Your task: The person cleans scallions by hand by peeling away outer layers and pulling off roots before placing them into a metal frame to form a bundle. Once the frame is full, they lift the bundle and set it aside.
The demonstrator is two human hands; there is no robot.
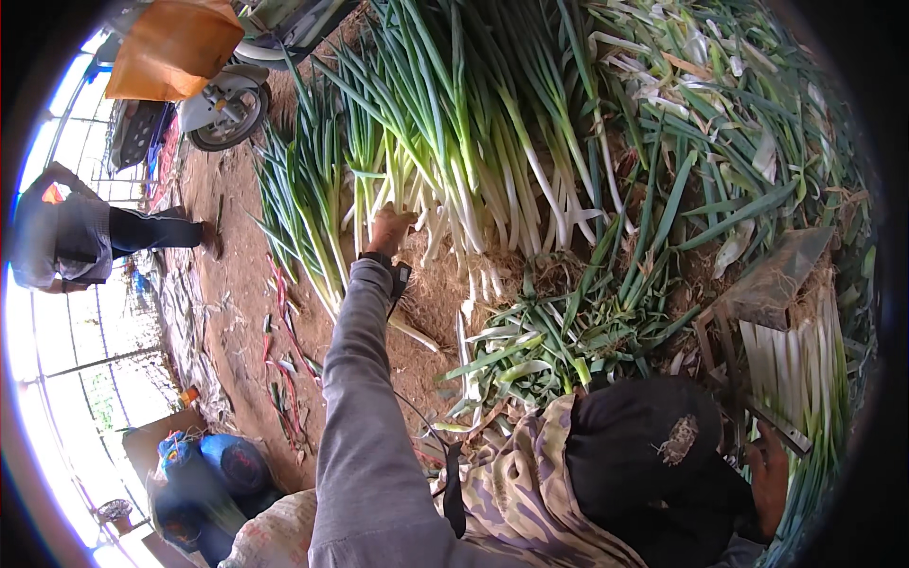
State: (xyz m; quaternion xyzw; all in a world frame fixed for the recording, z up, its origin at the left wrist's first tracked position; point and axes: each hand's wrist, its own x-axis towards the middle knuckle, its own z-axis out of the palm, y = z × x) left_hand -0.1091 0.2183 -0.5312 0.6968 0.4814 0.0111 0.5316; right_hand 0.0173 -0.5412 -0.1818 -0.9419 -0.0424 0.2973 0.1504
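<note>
My left hand [389, 230] is stretched forward, with its fingers closed at the white lower stalks of standing green onions [464, 142]. A dark band with a small device circles that wrist. At the lower right, my right hand [769, 475] has bent fingers against a flat metal strip [784, 434]; whether the strip is a tool or part of the metal frame [724, 346] cannot be made out. Beside that hand lies a bundle of green onions [800, 360] with white stalks lined up. A clear plate [776, 275] tilts over its root end.
Cut leaves [587, 341] lie heaped before me, and more trimmings [739, 123] spread along the right. Red straps [284, 350] lie on the dirt floor [237, 312]. At left are blue containers [232, 464], a person [80, 232], a wheeled vehicle [227, 109] and an orange sheet [180, 47].
</note>
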